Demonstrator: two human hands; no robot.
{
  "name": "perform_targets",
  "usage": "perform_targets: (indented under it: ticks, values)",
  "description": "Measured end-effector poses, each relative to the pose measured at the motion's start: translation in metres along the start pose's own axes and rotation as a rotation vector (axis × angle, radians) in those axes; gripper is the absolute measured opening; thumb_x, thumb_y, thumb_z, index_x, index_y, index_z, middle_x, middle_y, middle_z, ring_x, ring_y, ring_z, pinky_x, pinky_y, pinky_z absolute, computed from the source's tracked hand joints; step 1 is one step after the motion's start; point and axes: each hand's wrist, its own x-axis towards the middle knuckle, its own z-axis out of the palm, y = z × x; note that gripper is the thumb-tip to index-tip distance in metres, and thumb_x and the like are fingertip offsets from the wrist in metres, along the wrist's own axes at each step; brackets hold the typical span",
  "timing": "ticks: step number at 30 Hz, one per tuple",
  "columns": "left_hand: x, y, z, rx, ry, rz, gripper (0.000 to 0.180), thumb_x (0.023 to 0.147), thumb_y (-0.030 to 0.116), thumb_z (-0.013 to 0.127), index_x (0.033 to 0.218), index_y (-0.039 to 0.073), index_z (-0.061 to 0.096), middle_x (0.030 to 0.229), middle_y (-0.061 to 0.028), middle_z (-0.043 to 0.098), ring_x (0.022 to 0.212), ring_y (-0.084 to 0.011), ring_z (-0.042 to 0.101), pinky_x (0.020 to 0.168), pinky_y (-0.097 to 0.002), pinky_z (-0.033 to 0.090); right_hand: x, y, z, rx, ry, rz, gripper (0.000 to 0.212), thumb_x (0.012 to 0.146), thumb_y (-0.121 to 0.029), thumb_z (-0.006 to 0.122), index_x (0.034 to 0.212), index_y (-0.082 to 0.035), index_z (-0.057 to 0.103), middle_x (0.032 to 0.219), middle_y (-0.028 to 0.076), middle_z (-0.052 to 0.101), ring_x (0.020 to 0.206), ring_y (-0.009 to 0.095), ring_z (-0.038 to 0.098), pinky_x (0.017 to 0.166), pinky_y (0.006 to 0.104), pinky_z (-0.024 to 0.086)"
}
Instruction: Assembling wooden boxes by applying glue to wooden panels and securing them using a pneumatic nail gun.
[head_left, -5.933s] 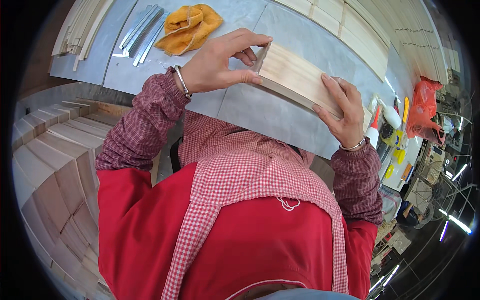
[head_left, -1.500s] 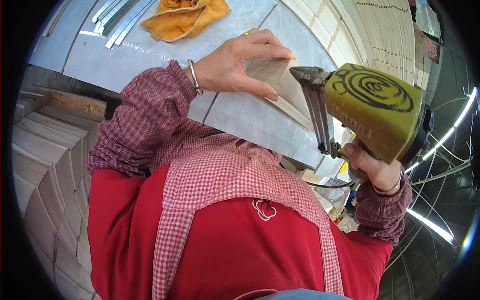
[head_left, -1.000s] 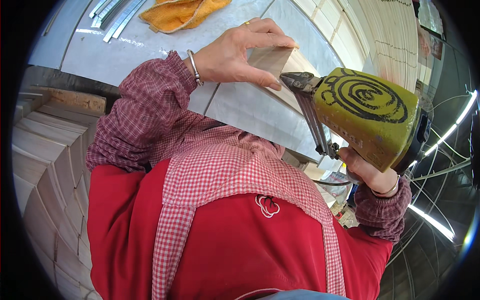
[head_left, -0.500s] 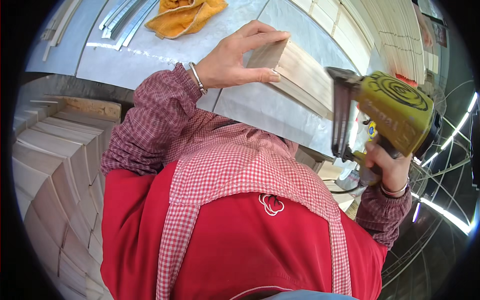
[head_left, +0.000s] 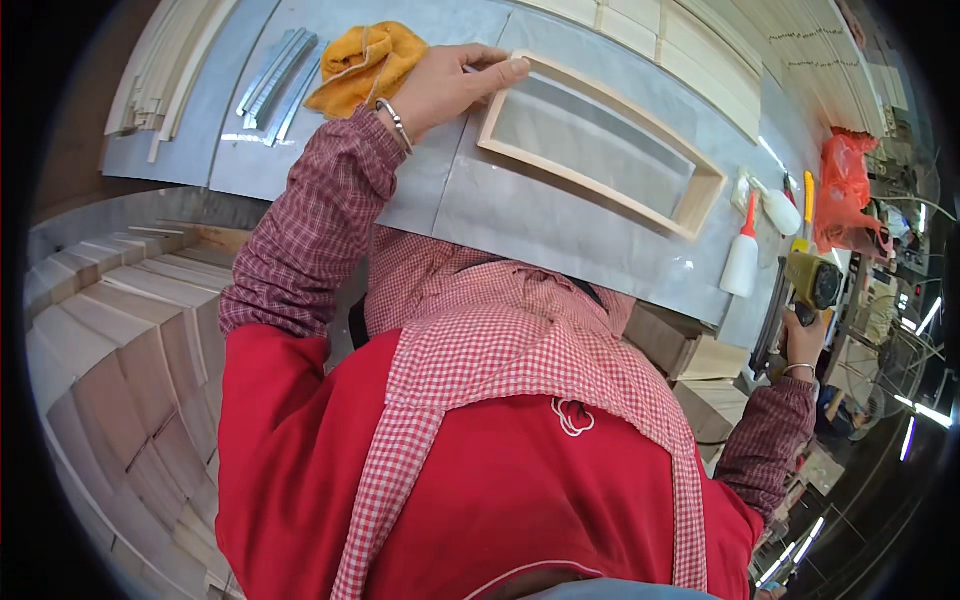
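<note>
A shallow rectangular wooden frame (head_left: 590,190) of pale wood lies flat on the grey tabletop, its open middle showing the surface beneath. My left hand (head_left: 450,88) grips its far left corner, thumb on top and the other fingers partly hidden behind the wood. Off at the right edge of the table, my right hand (head_left: 803,338) is wrapped round the handle of a yellow-green nail gun (head_left: 812,278), held well apart from the frame.
Left of the frame sit an orange cloth (head_left: 370,68) and several metal staple strips (head_left: 277,85). White glue bottles (head_left: 741,262) and a red plastic bag (head_left: 845,190) are at the right. Wooden strips (head_left: 165,75) lie far left; stacked boards (head_left: 110,330) fill the lower left.
The nail gun has swung away from the frame's right end, out to the right. The frame was tilted up on its side and now lies flat, with my left hand still at its corner.
</note>
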Motion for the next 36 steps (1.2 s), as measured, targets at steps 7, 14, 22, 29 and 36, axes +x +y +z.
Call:
perform_targets:
  ticks: [7, 14, 22, 29, 36]
  values:
    - [0.002, -0.005, -0.012, 0.142, 0.155, -0.009, 0.048, 0.085, 0.042, 0.062, 0.107, 0.0, 0.065, 0.093, -0.009, 0.062, 0.078, -0.0131, 0.058, 0.067, -0.023, 0.05, 0.073, 0.104, 0.04, -0.312, 0.139, -0.132, 0.038, 0.07, -0.026, 0.066, 0.099, -0.001, 0.06, 0.078, 0.016, 0.064, 0.068, 0.034, 0.06, 0.064, 0.0384, 0.048]
    - [-0.009, -0.017, -0.075, 1.245, 0.405, -0.009, 0.049, 0.085, 0.051, 0.056, 0.097, 0.003, 0.057, 0.086, -0.0151, 0.064, 0.072, -0.0322, 0.062, 0.068, -0.0384, 0.049, 0.101, 0.114, 0.072, -0.53, 0.195, 0.057, 0.046, 0.076, -0.032, 0.06, 0.113, -0.005, 0.054, 0.098, 0.021, 0.064, 0.09, 0.042, 0.06, 0.076, 0.0455, 0.048]
    - [0.009, -0.054, -0.086, 1.345, 0.283, -0.008, 0.029, 0.088, 0.03, 0.051, 0.087, 0.002, 0.055, 0.078, -0.0201, 0.063, 0.07, -0.0383, 0.06, 0.061, -0.0451, 0.046, 0.107, 0.086, 0.111, -0.359, 0.202, 0.188, 0.062, 0.075, -0.039, 0.063, 0.126, -0.01, 0.045, 0.11, 0.019, 0.061, 0.099, 0.038, 0.059, 0.084, 0.0424, 0.047]
    - [0.011, -0.073, -0.096, 1.266, 0.251, 0.101, 0.018, 0.083, 0.014, 0.048, 0.093, 0.0, 0.054, 0.079, -0.0203, 0.061, 0.066, -0.0381, 0.056, 0.06, -0.0436, 0.045, 0.083, 0.093, 0.119, -0.308, 0.408, 0.017, 0.055, 0.076, -0.035, 0.065, 0.121, -0.006, 0.051, 0.109, 0.017, 0.061, 0.096, 0.034, 0.059, 0.085, 0.0396, 0.047]
    - [0.007, -0.105, -0.144, 0.828, 0.15, -0.009, 0.033, 0.084, 0.012, 0.05, 0.113, 0.001, 0.057, 0.091, -0.0117, 0.061, 0.073, -0.0207, 0.055, 0.068, -0.0297, 0.047, 0.026, 0.033, 0.16, 0.088, 0.433, -0.241, 0.055, 0.074, -0.041, 0.067, 0.113, -0.004, 0.057, 0.094, 0.014, 0.06, 0.088, 0.031, 0.056, 0.077, 0.0373, 0.047]
